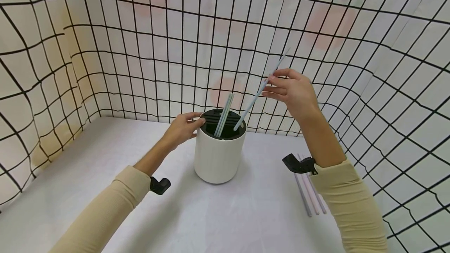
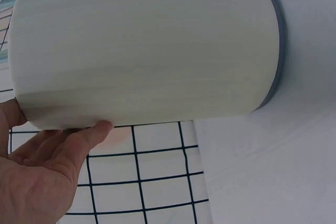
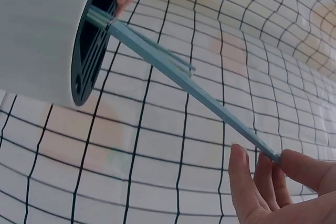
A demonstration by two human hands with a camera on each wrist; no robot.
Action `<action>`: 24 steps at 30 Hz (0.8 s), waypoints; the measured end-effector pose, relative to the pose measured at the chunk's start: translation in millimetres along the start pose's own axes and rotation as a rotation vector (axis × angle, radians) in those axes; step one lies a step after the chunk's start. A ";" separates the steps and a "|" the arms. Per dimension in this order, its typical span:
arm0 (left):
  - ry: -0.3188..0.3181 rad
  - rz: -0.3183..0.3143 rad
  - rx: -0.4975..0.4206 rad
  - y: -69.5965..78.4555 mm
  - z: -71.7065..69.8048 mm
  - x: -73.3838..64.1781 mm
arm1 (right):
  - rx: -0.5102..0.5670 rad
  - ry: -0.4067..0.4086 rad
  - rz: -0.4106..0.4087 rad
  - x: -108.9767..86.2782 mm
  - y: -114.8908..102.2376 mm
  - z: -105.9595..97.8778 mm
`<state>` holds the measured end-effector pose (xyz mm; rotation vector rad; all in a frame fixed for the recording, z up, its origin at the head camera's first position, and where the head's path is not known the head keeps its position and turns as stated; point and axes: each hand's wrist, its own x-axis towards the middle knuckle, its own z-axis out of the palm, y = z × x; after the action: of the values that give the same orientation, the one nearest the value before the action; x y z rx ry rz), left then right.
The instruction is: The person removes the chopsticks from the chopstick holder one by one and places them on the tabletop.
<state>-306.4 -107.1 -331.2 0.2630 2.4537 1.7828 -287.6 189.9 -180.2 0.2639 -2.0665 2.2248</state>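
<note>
A white cylindrical holder with a black slotted top stands upright on the table. Several thin pale sticks lean out of its opening. My left hand holds the holder's left side at the rim, thumb and fingers spread along it; the left wrist view shows the fingers against its wall. To the right, my right hand pinches a long light-blue stick between thumb and fingertips. This stick slants down to the left, its lower end over the right part of the opening, also seen in the right wrist view.
Several grey and pink sticks lie side by side on the white table, beneath the right forearm. A black wire grid encloses the table at the back and both sides. Small black cameras are strapped to both wrists.
</note>
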 end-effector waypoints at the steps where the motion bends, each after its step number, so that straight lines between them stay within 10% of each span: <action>1: 0.000 0.001 0.003 0.1 -0.2 -0.1 | 0.008 0.011 -0.002 -0.7 -1.6 -3.8; 11: 0.000 0.005 0.007 -0.8 -2.1 -0.2 | -0.096 0.034 0.080 -4.1 17.6 -53.4; 24: 0.001 0.005 -0.012 -0.2 0.1 1.0 | -0.131 0.046 0.284 8.6 104.5 -125.3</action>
<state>-307.4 -106.8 -331.5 0.2675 2.4447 1.7995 -323.3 306.1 -289.4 -0.0969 -2.3397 2.2004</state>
